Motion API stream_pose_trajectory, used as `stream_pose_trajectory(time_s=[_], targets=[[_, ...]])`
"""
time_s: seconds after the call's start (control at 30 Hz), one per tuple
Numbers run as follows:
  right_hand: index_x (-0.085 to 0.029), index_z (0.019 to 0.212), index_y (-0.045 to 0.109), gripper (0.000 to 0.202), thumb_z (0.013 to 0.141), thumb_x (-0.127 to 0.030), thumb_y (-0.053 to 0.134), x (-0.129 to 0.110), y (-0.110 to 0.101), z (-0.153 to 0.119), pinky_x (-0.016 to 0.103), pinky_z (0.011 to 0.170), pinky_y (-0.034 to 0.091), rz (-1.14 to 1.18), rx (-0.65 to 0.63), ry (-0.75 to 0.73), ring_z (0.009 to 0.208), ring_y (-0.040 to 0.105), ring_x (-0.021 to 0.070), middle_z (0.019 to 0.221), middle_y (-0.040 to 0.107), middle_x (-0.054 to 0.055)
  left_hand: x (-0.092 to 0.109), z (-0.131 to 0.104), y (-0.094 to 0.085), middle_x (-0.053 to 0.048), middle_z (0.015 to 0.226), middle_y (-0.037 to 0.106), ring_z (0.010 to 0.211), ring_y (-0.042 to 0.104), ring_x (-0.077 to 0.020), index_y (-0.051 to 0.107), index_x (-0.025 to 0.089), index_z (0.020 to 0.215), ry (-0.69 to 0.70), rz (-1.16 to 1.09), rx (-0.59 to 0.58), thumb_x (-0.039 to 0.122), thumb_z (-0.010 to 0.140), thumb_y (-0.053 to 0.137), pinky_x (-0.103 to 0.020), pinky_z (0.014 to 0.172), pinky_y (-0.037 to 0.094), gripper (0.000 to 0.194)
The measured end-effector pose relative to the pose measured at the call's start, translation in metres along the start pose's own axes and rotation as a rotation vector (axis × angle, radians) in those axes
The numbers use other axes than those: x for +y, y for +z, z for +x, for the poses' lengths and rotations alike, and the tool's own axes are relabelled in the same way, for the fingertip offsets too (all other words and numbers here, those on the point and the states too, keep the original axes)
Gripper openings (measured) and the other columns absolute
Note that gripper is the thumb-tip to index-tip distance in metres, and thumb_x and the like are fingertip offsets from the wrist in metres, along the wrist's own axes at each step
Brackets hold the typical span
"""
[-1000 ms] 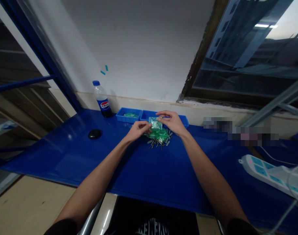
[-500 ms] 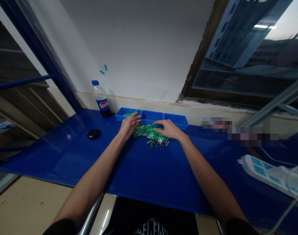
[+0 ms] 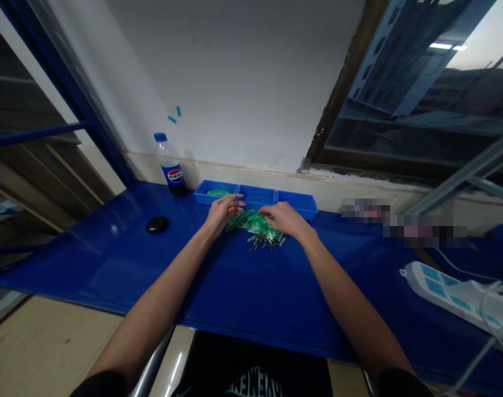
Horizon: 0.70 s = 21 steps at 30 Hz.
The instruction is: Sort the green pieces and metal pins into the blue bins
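A pile of green, see-through plastic pieces [image 3: 256, 221] lies on the blue table, too blurred to make out their exact kind. Loose metal screws [image 3: 263, 241] and small grey pieces spill from its near side. On the left of the pile, my left hand [image 3: 223, 215] is raised with its fingers apart and nothing in them. My right hand [image 3: 289, 220] reaches in from the right, its fingers bent and closed at the green plastic. Just behind the pile stands a blue three-part tray [image 3: 256, 194], with some green plastic [image 3: 218, 192] in its left compartment.
A cola bottle [image 3: 173, 172] stands at the back left, against the wall. Nearer lies a black computer mouse [image 3: 157, 224]. To the right are a white power strip [image 3: 453, 295] with cables and a slanting metal bar [image 3: 461, 182].
My left hand has shifted slightly right, from in front of the tray's left compartment towards the pile. My right hand stays at the green plastic, its fingers a little more bent.
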State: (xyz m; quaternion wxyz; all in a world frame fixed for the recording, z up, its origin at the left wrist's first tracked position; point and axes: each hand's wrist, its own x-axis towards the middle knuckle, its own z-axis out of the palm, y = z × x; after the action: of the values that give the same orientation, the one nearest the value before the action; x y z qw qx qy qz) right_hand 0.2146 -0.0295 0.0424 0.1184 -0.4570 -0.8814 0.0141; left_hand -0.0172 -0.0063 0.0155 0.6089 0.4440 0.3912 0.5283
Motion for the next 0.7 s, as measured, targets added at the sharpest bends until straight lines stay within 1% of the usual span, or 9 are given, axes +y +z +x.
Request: stream_pose_trajectory(time_s=[0.1, 0.27, 0.37, 0.43, 0.5, 0.53, 0.63, 0.7], targets=[[-0.022, 0.116, 0.078, 0.035, 0.091, -0.010, 0.056, 0.002, -0.003, -0.001, 0.036, 0.083, 0.051, 0.009, 0.068, -0.040, 0.092, 0.073, 0.0244, 0.103, 0.080, 0.010, 0.000, -0.001, 0.001, -0.011, 0.091, 0.077, 0.072, 0.068, -0.0130, 0.076, 0.012, 0.105, 0.018, 0.020, 0.005, 0.038, 0.085, 0.070, -0.022, 0.066, 0.051, 0.033], [-0.020, 0.106, 0.079, 0.027, 0.095, -0.014, 0.056, 0.008, -0.015, -0.006, 0.039, 0.094, 0.051, 0.060, 0.214, -0.096, 0.103, 0.070, 0.0254, 0.110, 0.077, 0.010, -0.002, 0.001, 0.001, -0.011, 0.093, 0.077, 0.074, 0.068, -0.0147, 0.076, 0.013, 0.107, 0.081, 0.117, 0.014, 0.045, 0.085, 0.071, -0.024, 0.066, 0.050, 0.039], [-0.022, 0.100, 0.078, 0.020, 0.095, -0.020, 0.059, 0.008, -0.023, -0.007, 0.041, 0.098, 0.050, 0.183, 0.317, -0.079, 0.105, 0.069, 0.0256, 0.107, 0.077, 0.008, -0.004, -0.001, 0.003, -0.012, 0.099, 0.077, 0.080, 0.069, -0.0171, 0.076, 0.015, 0.112, 0.165, 0.248, -0.010, 0.047, 0.087, 0.070, -0.026, 0.068, 0.050, 0.041], [-0.022, 0.097, 0.076, 0.014, 0.094, -0.024, 0.063, 0.005, -0.026, -0.007, 0.042, 0.098, 0.050, 0.340, 0.364, -0.029, 0.103, 0.069, 0.0246, 0.105, 0.078, 0.006, -0.005, -0.004, 0.006, -0.012, 0.106, 0.076, 0.089, 0.069, -0.0194, 0.075, 0.016, 0.116, 0.242, 0.339, -0.076, 0.047, 0.087, 0.072, -0.028, 0.073, 0.051, 0.042], [-0.021, 0.096, 0.074, 0.012, 0.092, -0.029, 0.066, 0.002, -0.028, -0.006, 0.039, 0.092, 0.053, 0.558, 0.373, 0.058, 0.095, 0.071, 0.0230, 0.100, 0.078, 0.006, -0.006, -0.007, 0.009, -0.012, 0.110, 0.075, 0.095, 0.069, -0.0216, 0.075, 0.017, 0.117, 0.311, 0.415, -0.146, 0.046, 0.084, 0.075, -0.030, 0.079, 0.052, 0.044], [-0.021, 0.096, 0.073, 0.014, 0.091, -0.032, 0.067, 0.001, -0.027, -0.005, 0.038, 0.086, 0.055, 0.670, 0.362, 0.105, 0.089, 0.072, 0.0222, 0.095, 0.078, 0.006, -0.006, -0.009, 0.011, -0.011, 0.109, 0.075, 0.095, 0.068, -0.0220, 0.075, 0.017, 0.114, 0.333, 0.445, -0.170, 0.046, 0.082, 0.077, -0.031, 0.079, 0.053, 0.043], [-0.019, 0.095, 0.070, 0.025, 0.084, -0.041, 0.074, -0.001, -0.022, -0.003, 0.033, 0.070, 0.055, 0.911, 0.321, 0.217, 0.073, 0.070, 0.0198, 0.079, 0.075, 0.004, -0.007, -0.014, 0.015, -0.009, 0.091, 0.074, 0.081, 0.065, -0.0190, 0.075, 0.014, 0.094, 0.337, 0.474, -0.234, 0.048, 0.082, 0.077, -0.029, 0.072, 0.050, 0.036], [-0.019, 0.096, 0.070, 0.030, 0.080, -0.044, 0.078, -0.001, -0.018, -0.001, 0.032, 0.067, 0.054, 0.981, 0.318, 0.253, 0.068, 0.069, 0.0185, 0.074, 0.074, 0.002, -0.004, -0.016, 0.016, -0.005, 0.077, 0.070, 0.070, 0.061, -0.0157, 0.072, 0.014, 0.082, 0.307, 0.457, -0.293, 0.050, 0.084, 0.074, -0.026, 0.065, 0.047, 0.036]])
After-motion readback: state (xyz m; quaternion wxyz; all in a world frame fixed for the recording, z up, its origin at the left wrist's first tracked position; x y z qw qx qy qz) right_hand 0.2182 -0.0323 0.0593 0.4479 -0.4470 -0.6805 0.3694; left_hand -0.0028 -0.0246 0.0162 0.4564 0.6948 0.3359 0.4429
